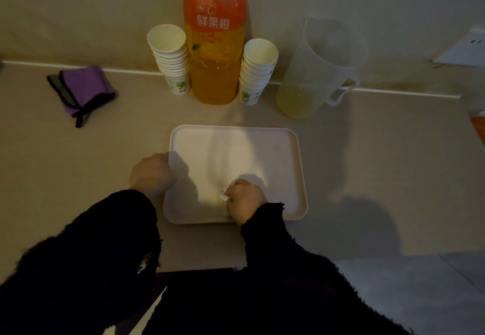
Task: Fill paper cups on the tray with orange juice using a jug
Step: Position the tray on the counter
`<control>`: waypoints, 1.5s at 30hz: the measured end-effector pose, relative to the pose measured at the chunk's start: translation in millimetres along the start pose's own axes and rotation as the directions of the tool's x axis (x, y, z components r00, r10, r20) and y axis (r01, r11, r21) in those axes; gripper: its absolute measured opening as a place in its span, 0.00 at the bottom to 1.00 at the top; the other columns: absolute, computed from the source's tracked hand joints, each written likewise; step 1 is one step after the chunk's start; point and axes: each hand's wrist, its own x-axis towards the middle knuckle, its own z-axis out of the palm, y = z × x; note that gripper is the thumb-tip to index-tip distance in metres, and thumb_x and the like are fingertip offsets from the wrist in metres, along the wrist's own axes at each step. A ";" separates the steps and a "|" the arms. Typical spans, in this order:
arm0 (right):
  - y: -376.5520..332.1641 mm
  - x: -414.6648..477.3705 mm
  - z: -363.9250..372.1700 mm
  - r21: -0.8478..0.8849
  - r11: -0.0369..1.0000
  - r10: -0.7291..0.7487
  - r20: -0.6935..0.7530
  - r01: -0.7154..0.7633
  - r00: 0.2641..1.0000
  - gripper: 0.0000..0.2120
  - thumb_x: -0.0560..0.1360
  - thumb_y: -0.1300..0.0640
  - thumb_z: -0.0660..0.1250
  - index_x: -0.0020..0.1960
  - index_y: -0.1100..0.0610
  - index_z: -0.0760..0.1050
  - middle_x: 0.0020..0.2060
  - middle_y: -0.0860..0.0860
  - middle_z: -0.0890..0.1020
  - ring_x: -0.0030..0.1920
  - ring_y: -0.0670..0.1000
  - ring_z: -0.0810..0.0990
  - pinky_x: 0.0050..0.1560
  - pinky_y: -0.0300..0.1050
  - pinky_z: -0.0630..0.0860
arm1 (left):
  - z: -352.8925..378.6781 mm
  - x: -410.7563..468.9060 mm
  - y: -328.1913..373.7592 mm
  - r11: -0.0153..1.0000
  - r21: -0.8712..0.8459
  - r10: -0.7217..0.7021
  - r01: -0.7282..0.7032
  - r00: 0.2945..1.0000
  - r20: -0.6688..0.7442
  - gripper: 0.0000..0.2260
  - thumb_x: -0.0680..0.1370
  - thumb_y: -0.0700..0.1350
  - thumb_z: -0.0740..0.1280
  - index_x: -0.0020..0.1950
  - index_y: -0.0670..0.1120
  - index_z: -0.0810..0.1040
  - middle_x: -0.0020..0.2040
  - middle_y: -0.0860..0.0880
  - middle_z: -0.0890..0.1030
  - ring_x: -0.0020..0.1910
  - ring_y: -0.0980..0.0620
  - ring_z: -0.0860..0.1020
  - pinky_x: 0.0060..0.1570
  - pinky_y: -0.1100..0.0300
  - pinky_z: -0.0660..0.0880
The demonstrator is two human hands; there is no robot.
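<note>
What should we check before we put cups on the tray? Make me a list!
1. Tray flat on table: ok.
2. Tray dry: cannot tell.
3. Right hand free: not ok, it holds a white wad.
4. Left hand steadying tray: ok, grips its edge.
5. Cups on tray: not ok, left stack and right stack stand beside the bottle.
6. Juice in jug: ok, a little.

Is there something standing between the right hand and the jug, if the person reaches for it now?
Nothing visible stands between them. The right hand is on the tray, and the jug stands behind the tray, to the right. But the hand itself holds a small white wad.
</note>
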 end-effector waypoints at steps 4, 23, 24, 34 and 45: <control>-13.7 12.5 1.6 0.005 1.000 0.006 0.015 -0.006 1.000 0.13 0.79 0.63 0.59 0.60 0.63 0.77 0.59 0.59 0.77 0.59 0.58 0.76 0.56 0.45 0.72 | 0.3 -0.3 -0.6 1.000 -0.001 -0.003 0.003 1.000 -0.009 0.12 0.73 0.46 0.64 0.54 0.44 0.76 0.47 0.42 0.81 0.44 0.42 0.80 0.48 0.52 0.78; 35.7 4.2 -36.7 0.940 -0.295 0.242 0.247 -0.171 0.938 0.09 0.75 0.73 0.62 0.43 0.62 0.76 0.29 0.52 0.83 0.32 0.48 0.83 0.31 0.39 0.80 | -3.6 -8.3 -1.8 0.998 -0.045 0.038 -0.039 0.999 -0.027 0.02 0.74 0.45 0.64 0.46 0.49 0.73 0.51 0.41 0.81 0.49 0.40 0.79 0.47 0.55 0.74; 38.2 4.8 -36.6 0.942 -0.291 0.269 0.246 -0.165 0.931 0.09 0.74 0.74 0.63 0.43 0.63 0.76 0.30 0.53 0.83 0.33 0.50 0.83 0.32 0.40 0.80 | -3.7 -9.1 -1.4 0.998 -0.050 0.042 -0.043 0.999 -0.025 0.02 0.74 0.45 0.64 0.46 0.49 0.74 0.50 0.41 0.81 0.49 0.40 0.79 0.48 0.54 0.75; 68.7 15.0 -29.2 0.982 0.140 0.489 0.040 -0.123 0.871 0.14 0.67 0.67 0.70 0.52 0.61 0.81 0.50 0.55 0.82 0.53 0.55 0.80 0.57 0.47 0.77 | -3.3 -9.4 -0.1 0.999 -0.014 0.037 -0.037 0.999 -0.004 0.09 0.73 0.43 0.63 0.52 0.48 0.75 0.46 0.43 0.80 0.46 0.41 0.79 0.43 0.56 0.73; 64.6 1.6 -26.2 0.179 0.949 0.295 -0.216 -0.259 0.931 0.17 0.77 0.62 0.58 0.63 0.56 0.76 0.62 0.53 0.73 0.62 0.54 0.72 0.63 0.42 0.68 | -6.6 -10.2 4.4 0.999 0.012 0.042 -0.042 0.999 0.007 0.10 0.74 0.45 0.63 0.54 0.48 0.76 0.47 0.44 0.80 0.44 0.42 0.80 0.49 0.53 0.77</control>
